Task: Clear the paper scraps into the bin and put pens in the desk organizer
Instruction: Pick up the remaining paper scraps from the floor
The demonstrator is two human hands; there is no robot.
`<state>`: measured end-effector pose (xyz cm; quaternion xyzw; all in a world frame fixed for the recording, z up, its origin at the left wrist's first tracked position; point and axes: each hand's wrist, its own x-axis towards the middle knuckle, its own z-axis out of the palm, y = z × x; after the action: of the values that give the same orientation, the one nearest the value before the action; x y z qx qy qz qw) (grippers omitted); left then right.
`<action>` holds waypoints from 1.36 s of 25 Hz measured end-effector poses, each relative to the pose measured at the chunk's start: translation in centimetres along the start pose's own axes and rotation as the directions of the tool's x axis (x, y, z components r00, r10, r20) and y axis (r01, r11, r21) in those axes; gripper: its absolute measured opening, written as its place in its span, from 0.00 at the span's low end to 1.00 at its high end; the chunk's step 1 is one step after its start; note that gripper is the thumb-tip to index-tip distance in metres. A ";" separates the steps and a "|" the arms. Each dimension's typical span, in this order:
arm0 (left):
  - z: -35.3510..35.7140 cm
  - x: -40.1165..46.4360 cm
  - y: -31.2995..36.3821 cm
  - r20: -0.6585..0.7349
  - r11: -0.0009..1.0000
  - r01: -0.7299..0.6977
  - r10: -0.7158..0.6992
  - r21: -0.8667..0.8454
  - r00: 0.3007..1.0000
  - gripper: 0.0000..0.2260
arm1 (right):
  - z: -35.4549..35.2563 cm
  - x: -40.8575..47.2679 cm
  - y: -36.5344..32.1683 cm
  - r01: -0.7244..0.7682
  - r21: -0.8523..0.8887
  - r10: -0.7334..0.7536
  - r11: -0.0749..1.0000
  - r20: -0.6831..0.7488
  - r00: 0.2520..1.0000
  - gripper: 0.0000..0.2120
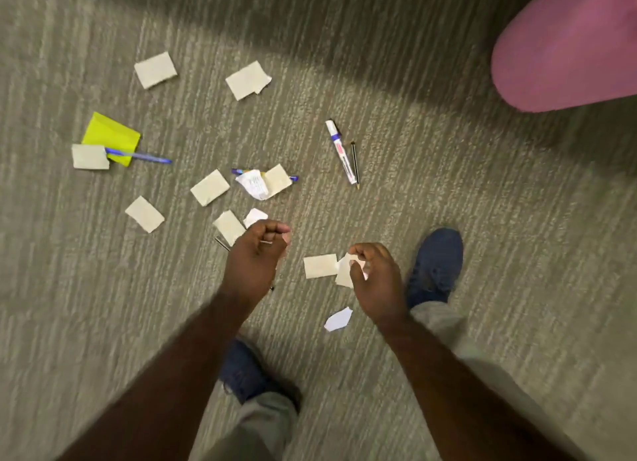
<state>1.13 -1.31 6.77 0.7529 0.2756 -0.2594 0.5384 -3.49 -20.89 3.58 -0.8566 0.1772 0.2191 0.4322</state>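
Carpet [413,219]: grey-green, fine pale ribbed streaks. Paper scraps [155,69]: mostly cream; one folded sheet [111,137] bright yellow; crumpled scrap [254,184] white with faint print. Pen [138,156] blue. Marker [340,152]: white, blue band, pink label. Pencil [355,164] dark. Rounded seat [568,47] pink-mauve. Shoes [436,264] navy; trousers [262,426] light grey.

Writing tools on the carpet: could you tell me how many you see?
5: blue pen by yellow paper, pen under scraps, marker, pencil beside it, one under left hand. More may hide.
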 end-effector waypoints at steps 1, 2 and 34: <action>-0.3 -0.6 -2.1 0.014 1.000 -0.004 0.004 0.022 1.000 0.03 | 0.9 -0.8 1.2 -0.004 -0.041 0.005 0.999 0.029 1.000 0.10; -0.5 -1.1 -3.9 0.029 0.999 -0.017 0.016 0.046 0.999 0.04 | 1.6 -1.6 2.1 -0.009 -0.076 0.013 0.997 0.054 0.998 0.10; 9.1 -8.3 -25.2 -0.235 0.980 -0.189 0.199 0.067 0.951 0.10 | 10.1 -6.0 16.6 0.414 -0.534 -0.200 0.737 0.414 0.888 0.14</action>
<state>-23.10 -4.38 -6.95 0.8138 0.2576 -0.1182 0.5074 -18.95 -21.32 -9.56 -0.9175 -0.1235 0.3284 0.1871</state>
